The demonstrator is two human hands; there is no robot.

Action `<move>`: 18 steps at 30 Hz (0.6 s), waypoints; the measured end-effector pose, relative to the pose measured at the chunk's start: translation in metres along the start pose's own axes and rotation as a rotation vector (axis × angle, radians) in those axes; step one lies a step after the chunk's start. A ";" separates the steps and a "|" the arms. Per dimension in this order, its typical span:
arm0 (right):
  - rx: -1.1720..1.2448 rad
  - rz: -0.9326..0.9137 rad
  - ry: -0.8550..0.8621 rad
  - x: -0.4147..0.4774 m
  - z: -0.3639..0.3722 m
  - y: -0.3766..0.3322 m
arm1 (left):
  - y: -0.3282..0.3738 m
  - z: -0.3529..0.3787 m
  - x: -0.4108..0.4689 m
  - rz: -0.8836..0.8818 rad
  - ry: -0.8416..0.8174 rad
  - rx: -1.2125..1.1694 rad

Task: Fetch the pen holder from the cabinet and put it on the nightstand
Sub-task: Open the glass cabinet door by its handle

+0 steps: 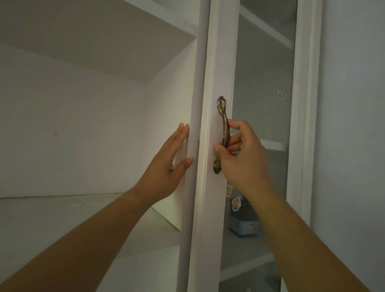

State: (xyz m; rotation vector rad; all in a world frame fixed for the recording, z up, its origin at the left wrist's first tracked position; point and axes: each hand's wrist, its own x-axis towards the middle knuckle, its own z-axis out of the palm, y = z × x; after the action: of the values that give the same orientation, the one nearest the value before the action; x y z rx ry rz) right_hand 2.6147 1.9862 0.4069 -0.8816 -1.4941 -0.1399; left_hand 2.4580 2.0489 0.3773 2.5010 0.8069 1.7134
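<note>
A home, by the look of it: a white built-in cabinet [222, 54] with a glass-paned door [262, 82], an ornate brass handle [221, 134] and cartoon stickers [236, 203] on the glass.

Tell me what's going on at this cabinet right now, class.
A person is at a white cabinet. Their right hand grips the bronze handle of the glass door, while the left hand rests flat against the upright frame beside it. Behind the glass, a small blue container sits on a shelf; it is too blurred to identify. The open shelves on the left show nothing on them.
</note>
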 end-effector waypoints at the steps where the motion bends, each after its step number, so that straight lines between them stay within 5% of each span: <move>1: -0.001 -0.002 0.005 -0.001 -0.001 0.000 | 0.001 0.000 0.000 -0.002 0.002 0.002; 18: -0.009 -0.008 0.027 -0.018 -0.056 -0.010 | 0.013 0.004 -0.003 -0.102 0.038 -0.027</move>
State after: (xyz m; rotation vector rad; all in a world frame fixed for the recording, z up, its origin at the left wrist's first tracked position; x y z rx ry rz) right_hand 2.6511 1.9395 0.4034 -0.8782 -1.4729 -0.1638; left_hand 2.4666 2.0374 0.3770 2.3731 0.8916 1.7316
